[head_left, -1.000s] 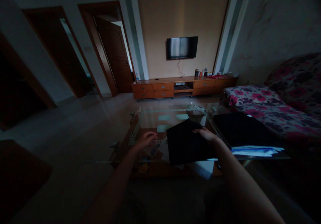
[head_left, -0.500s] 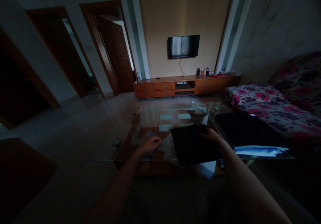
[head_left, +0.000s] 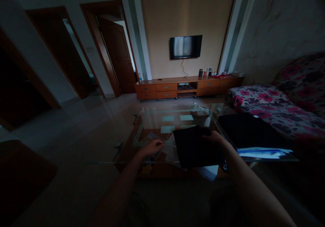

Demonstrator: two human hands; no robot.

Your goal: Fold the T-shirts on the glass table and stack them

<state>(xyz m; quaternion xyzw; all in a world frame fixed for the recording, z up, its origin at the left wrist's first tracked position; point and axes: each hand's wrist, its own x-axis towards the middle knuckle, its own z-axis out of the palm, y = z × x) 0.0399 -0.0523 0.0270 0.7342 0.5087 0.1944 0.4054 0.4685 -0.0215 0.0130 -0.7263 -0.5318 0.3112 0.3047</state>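
Note:
A flat black piece, which looks like folded cloth, lies on the glass table in front of me. My right hand grips its upper right edge, thumb and fingers closed on it. To the left of the cloth, my left hand hovers with its fingertips pinched together, apart from the cloth. Whatever those fingertips may hold is too small and dark to make out. A larger black stack lies on the table's right side, with a white and blue edge showing at its front.
Pale rectangles show on or beneath the glass. Below the cloth, a whitish sheet shows near the front edge. A flowered sofa stands at the right. Further off are a long wooden cabinet and a wall television.
Almost nothing differs. The left hand's fingertips have shifted very slightly, while the right hand keeps its grip on the black cloth.

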